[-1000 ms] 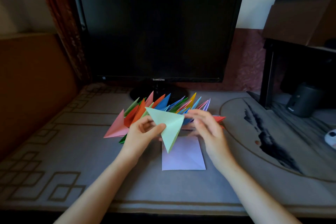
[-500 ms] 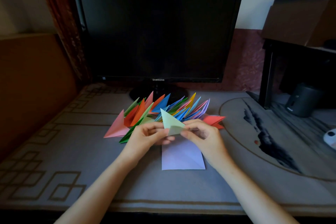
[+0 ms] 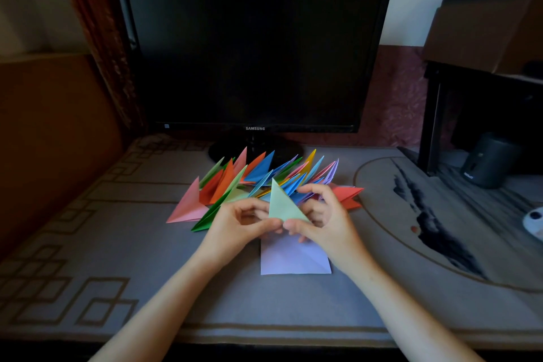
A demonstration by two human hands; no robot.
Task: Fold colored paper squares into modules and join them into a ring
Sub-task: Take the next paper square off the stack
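Head view: left hand (image 3: 239, 225) and right hand (image 3: 327, 216) are both pinching the pale green module (image 3: 281, 205) along its lower edge, just above the lilac square (image 3: 293, 260). Paper is likely handling light, floppy and easily creased, so pinching at folded edges seems safest.

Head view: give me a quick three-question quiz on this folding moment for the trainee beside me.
1. True or false: the left hand and the right hand both pinch the pale green triangle.
2. The lilac square lies: A) flat on the table, partly beneath the hands; B) crumpled in the right hand; C) pinched in the left hand.
3. Fill in: the row of folded modules stands between the hands and the ____.

Key: 1 true. 2 A. 3 monitor.
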